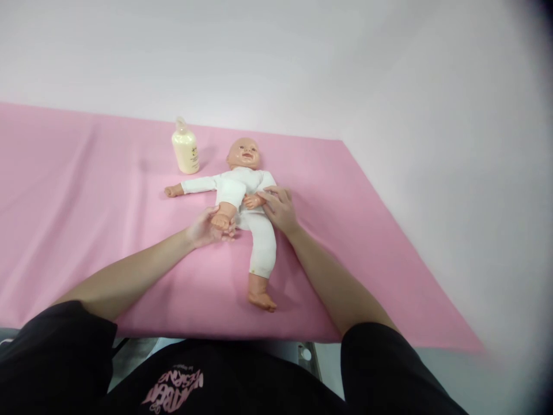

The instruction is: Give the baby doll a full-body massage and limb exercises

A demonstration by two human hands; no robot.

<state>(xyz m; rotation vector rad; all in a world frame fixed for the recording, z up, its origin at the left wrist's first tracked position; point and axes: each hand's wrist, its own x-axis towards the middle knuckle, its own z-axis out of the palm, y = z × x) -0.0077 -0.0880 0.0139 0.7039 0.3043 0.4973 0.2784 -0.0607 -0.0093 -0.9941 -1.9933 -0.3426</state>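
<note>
A baby doll [242,190] in a white bodysuit and leggings lies on its back on a pink sheet [86,230], head toward the wall. My left hand [206,227] cups the doll's raised bare foot, lifting that bent leg. My right hand [280,208] rests on the doll's side and touches its small hand at the hip. The doll's other leg stretches straight toward me, its bare foot near the sheet's front edge. One doll arm points out to the left.
A cream lotion bottle [185,148] with a pump top stands upright on the sheet just left of the doll's head. A pale wall rises behind. The sheet's front edge ends close to my body, with grey metal below it.
</note>
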